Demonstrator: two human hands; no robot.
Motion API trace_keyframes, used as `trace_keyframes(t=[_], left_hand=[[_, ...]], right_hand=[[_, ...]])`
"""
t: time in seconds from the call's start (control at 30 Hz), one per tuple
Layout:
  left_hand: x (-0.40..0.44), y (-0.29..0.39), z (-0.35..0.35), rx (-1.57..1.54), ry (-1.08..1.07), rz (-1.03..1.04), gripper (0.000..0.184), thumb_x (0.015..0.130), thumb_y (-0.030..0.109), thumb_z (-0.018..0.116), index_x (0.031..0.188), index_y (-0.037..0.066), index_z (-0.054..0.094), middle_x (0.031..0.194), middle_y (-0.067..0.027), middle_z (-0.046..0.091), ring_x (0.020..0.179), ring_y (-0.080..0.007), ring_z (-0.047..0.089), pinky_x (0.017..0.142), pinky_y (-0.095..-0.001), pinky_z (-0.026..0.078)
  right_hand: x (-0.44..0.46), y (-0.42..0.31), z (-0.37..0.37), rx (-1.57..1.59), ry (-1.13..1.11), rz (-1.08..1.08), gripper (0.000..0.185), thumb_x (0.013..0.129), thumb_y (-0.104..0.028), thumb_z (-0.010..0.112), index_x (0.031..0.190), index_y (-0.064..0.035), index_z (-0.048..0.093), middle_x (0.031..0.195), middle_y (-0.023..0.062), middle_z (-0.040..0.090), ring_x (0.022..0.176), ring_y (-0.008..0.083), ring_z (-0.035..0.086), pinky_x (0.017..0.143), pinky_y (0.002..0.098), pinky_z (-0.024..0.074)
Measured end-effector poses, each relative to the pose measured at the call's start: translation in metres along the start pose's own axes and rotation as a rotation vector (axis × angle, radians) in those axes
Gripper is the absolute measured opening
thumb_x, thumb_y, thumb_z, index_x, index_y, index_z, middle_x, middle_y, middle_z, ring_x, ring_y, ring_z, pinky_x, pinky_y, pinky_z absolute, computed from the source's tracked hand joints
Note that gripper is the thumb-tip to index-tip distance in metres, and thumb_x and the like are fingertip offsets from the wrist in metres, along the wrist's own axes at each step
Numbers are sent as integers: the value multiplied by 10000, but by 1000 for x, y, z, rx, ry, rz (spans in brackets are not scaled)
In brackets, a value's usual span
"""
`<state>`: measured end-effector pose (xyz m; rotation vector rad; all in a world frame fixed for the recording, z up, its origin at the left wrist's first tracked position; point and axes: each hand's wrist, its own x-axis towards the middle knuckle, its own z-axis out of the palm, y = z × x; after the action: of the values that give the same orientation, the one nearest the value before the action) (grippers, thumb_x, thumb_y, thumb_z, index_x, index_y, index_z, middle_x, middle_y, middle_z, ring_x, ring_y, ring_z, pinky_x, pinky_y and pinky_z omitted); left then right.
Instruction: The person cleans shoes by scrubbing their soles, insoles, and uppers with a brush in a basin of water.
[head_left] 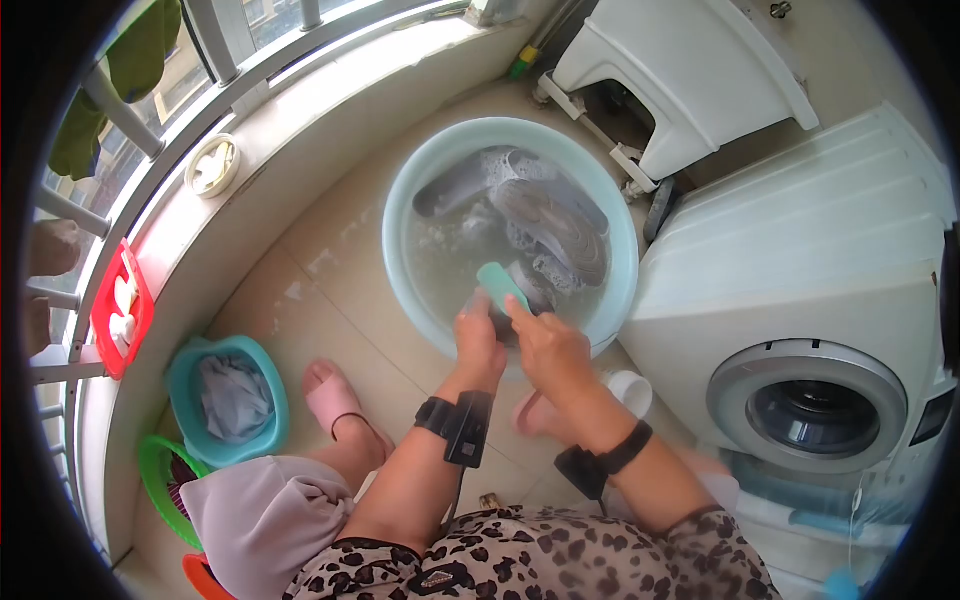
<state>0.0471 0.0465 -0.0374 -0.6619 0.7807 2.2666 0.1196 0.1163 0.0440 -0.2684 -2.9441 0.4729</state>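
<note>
A pale blue round basin (397, 262) stands on the floor with cloudy, sudsy water in it. A grey shoe (552, 232) lies in the water with its ridged sole up, and another grey shape (450, 190), partly under water, is beside it. At the basin's near side, my left hand (480, 338) is closed on a dark grey shoe (533, 287), mostly hidden by the hands and brush. My right hand (552, 345) grips a turquoise scrubbing brush (497, 284) over that shoe; its bristles are out of sight.
A white front-loading washing machine (690, 300) stands close on the right, with a white sink base (690, 80) behind. At left are a teal tub (180, 385) holding grey cloth, a green basin (150, 465), and a ledge (330, 110) with a red soap tray (145, 310).
</note>
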Motion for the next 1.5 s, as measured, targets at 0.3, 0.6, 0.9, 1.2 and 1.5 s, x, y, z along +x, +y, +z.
trace_keyframes(t=[0.3,0.6,0.9,1.2,1.5], left_hand=[[1,16,7,-137,124,13,335,963,222,459,1153,-54,479,1113,-152,565,977,-272,594,817,-419,499],[0,60,12,-332,44,-12,383,984,237,411,1236,-50,428,1261,-180,497,1173,-310,494,1011,-460,395],[9,50,9,-392,9,-63,393,993,285,396,1207,-39,451,1222,-170,525,1119,-294,528,983,-431,415],[-4,36,17,-150,-140,-165,404,1000,350,381,1227,30,477,1221,-104,535,1095,-234,528,960,-389,420],[-4,15,16,-174,-341,-62,415,994,363,394,1216,24,483,1174,-108,550,1033,-232,542,924,-397,439]], right_hand=[[6,7,16,125,88,66,354,861,-125,561,1213,-118,594,772,138,639,618,332,619,611,430,508],[16,100,71,-165,-374,683,293,897,-167,499,1142,-62,622,1037,215,640,978,370,609,834,423,477],[13,17,19,371,262,61,297,874,-99,538,1156,-56,621,940,185,663,795,342,643,673,375,518],[12,-9,25,170,158,-13,341,857,-68,539,1195,-57,588,692,166,591,637,351,591,570,432,479],[25,9,26,217,231,29,386,871,-74,528,1256,-50,540,746,180,607,671,347,599,590,426,479]])
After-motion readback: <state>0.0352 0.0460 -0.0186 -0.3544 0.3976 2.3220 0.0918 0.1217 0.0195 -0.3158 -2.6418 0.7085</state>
